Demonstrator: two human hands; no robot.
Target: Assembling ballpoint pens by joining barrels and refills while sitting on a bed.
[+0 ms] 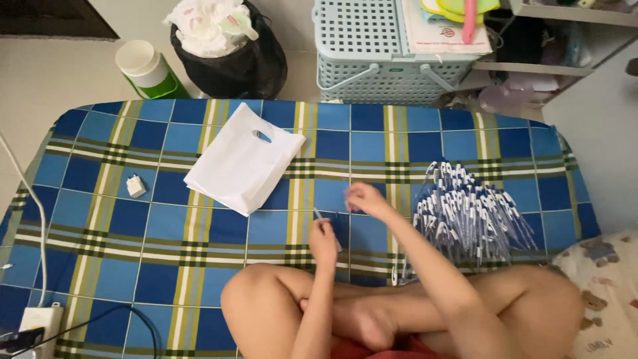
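- Pens [468, 216]: large heap, clear barrels with blue parts, on blue plaid sheet [166, 239] just right of right hand.
- White plastic bag [242, 166]: flat on sheet, up and left of both hands, well apart from heap.
- Left hand [323, 240]: fingers closed, pinching one thin pen piece [319, 215] that points up-left.
- Right hand [364, 199]: fingertips drawn together on a small part; blurred, part not identifiable.
- White plug adapter [135, 186]: on sheet, far left of bag.
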